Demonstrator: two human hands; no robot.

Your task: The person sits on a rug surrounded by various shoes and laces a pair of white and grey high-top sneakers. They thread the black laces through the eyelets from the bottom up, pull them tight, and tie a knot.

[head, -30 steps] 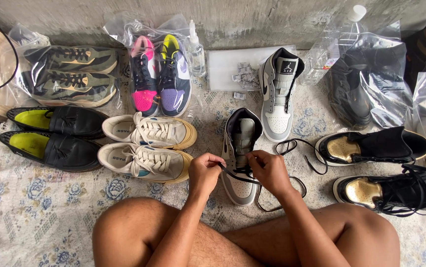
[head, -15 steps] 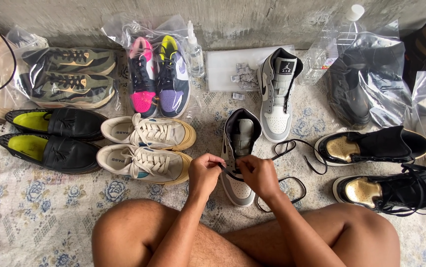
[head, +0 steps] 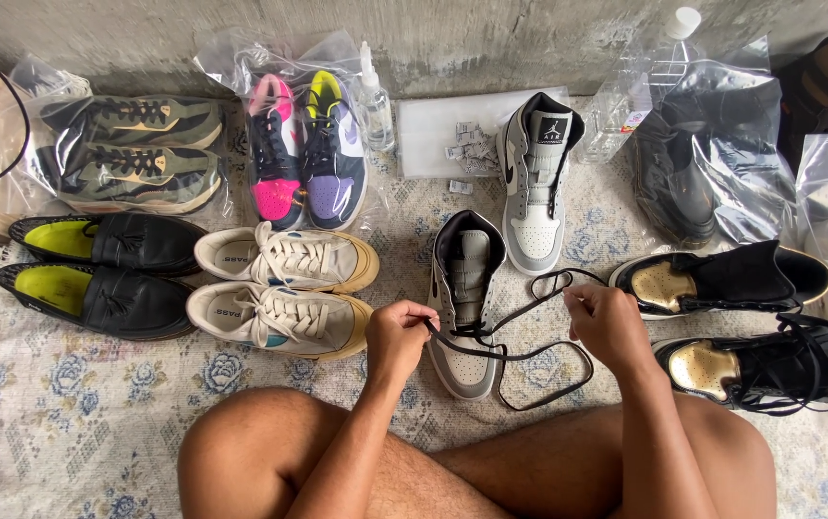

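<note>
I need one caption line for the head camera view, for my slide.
Both hands, left hand and right hand, pull a black shoelace through a grey-and-white high-top sneaker on a floral rug.

Left bag [head: 20, 144]: clear plastic, green trainers inside.
Middle bag [head: 241, 67]: clear, pink-purple pair.
Right bags [head: 750, 115]: clear, dark shoes.

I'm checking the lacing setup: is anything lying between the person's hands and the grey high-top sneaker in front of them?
Nothing visible does. The left hand pinches the black lace right beside the grey high-top sneaker, and the right hand holds the lace's other end out to the side; only that lace spans the patterned rug between them.
</note>
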